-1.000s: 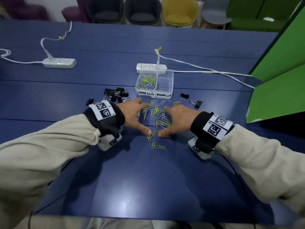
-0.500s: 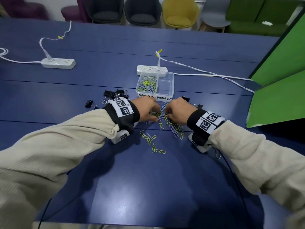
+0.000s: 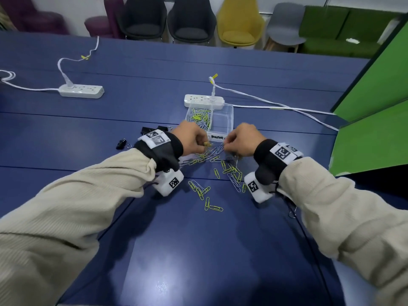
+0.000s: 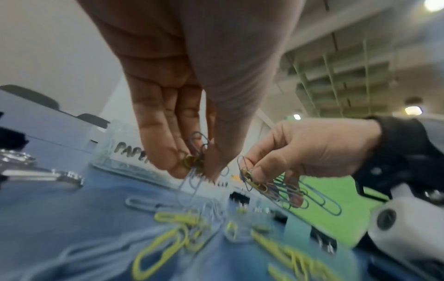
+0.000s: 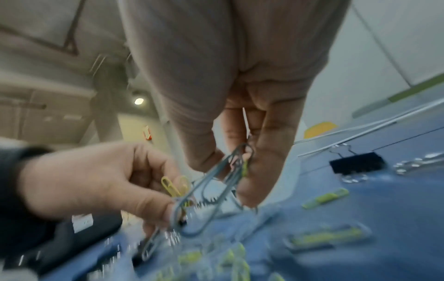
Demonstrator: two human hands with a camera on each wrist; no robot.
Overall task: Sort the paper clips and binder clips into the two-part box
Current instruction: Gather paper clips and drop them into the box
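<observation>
1. The left hand (image 3: 191,138) pinches a small bunch of thin wire paper clips (image 4: 195,161), grey-blue and yellow, between its thumb and its fingers (image 4: 158,136); the bunch dangles below the fingertips, above the blue counter (image 3: 198,250).
2. The right hand (image 3: 244,140) likewise pinches its own bunch of grey-blue and yellow clips (image 5: 234,167) between thumb and curled fingers (image 5: 271,152). The 2 hands are close together, fingertips facing, just in front of the box.
3. Directly beneath and nearer the person, loose paper clips (image 3: 229,171) of both colours lie scattered on the counter between the 2 wrists, with a few strays (image 3: 213,207) further back towards the person.
4. The clear plastic two-part box (image 3: 228,120) stands just beyond the hands. Its left compartment holds a heap of yellow and grey-blue paper clips (image 3: 201,118); the right compartment looks bare inside. Handwritten labels mark its front wall.
5. Black binder clips (image 3: 121,144) lie on the counter left of the left wrist, and another black binder clip (image 5: 356,163) lies right of the right hand.
6. A white power strip (image 3: 204,100) touches or nearly touches the box's far side; a second white power strip (image 3: 81,91) lies far left.
</observation>
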